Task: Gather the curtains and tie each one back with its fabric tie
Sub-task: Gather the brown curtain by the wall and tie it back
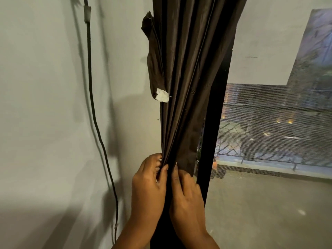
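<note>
Left hand point(148, 184) and right hand point(186, 193) pinching gathered curtain point(185, 78) pleats

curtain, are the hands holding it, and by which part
Yes. Both hands pinch the dark brown pleated fabric curtain at its gathered folds low down: the left hand on the wall-side pleats, the right hand on the window-side ones.

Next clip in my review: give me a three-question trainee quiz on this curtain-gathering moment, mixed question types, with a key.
1. True or false: the left hand and the right hand both pinch the pleats of the brown curtain.
2. The fabric tie with the white patch hangs: A) wrapped around the curtain, B) loose at its left edge, C) in a hand.
3. Fill in: a black ___ runs down the wall.

Key: 1 true; 2 B; 3 cable.
</note>
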